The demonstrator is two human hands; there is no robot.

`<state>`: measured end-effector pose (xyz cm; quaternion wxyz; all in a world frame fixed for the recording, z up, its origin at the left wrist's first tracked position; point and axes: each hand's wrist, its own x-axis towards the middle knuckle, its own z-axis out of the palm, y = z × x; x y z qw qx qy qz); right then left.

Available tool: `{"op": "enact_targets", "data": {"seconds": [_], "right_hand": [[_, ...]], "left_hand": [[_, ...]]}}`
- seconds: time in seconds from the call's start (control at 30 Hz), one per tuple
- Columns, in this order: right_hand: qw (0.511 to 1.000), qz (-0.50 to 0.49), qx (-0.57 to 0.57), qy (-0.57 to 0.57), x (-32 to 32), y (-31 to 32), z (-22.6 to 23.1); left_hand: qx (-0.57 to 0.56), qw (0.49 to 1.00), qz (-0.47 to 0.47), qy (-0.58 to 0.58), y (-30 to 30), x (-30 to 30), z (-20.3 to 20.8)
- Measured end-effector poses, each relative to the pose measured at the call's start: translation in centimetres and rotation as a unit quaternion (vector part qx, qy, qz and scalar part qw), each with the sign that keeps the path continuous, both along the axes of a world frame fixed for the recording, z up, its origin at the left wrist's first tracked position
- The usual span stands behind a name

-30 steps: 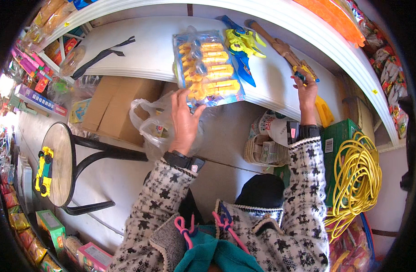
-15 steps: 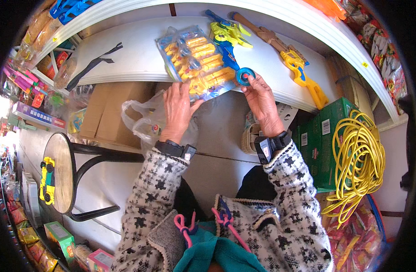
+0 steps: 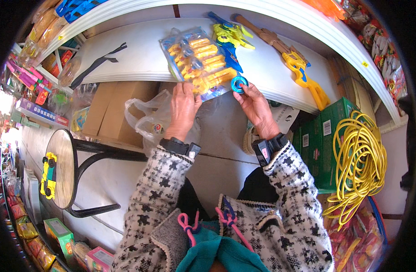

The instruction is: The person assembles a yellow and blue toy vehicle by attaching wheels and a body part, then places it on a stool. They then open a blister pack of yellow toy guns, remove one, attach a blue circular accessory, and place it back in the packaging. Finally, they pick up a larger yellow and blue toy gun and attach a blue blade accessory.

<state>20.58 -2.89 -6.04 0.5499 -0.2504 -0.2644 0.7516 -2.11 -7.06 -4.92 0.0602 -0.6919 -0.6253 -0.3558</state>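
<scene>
The white shelf (image 3: 140, 68) is the landmark here. At its front edge lies a clear plastic bag of yellow toy pieces (image 3: 200, 61), and the person's left hand (image 3: 183, 109) reaches up from below the shelf and touches the lower edge of this bag; the fingers are bent over the bag's rim, but whether they really pinch the plastic cannot be told from this view. The right hand (image 3: 257, 109) is just beside it, also at the shelf's front edge, and its fingertips are closed on a small blue ring (image 3: 239, 84), which sits just at the lower right corner of the bag. Further back on the shelf rest a yellow-green and blue toy (image 3: 230, 34) and, to the right, a wooden-handled toy with yellow and blue parts (image 3: 298, 68). Below the shelf a thin plastic shopping bag (image 3: 147, 118) hangs near the left wrist. It seems the work is in its middle: the bag of toys is not yet lifted off the shelf, and the ring is held but not yet placed anywhere.
</scene>
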Motion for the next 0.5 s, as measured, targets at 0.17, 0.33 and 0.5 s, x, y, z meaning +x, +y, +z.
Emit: {"op": "enact_targets", "data": {"seconds": [0.17, 0.33, 0.5], "right_hand": [[0.999, 0.008, -0.008, -0.03, -0.6, -0.3, -0.3], [0.998, 0.011, -0.015, -0.057, -0.8, -0.5, -0.4], [0.991, 0.002, -0.022, -0.136, -1.8, -1.6, 0.1]], "left_hand": [[0.031, 1.0, 0.004, 0.006, 0.2, 0.3, -0.1], [0.034, 0.998, 0.004, -0.043, 0.2, 0.3, 0.1], [0.047, 0.997, -0.004, -0.062, 0.5, 0.3, 0.1]]}}
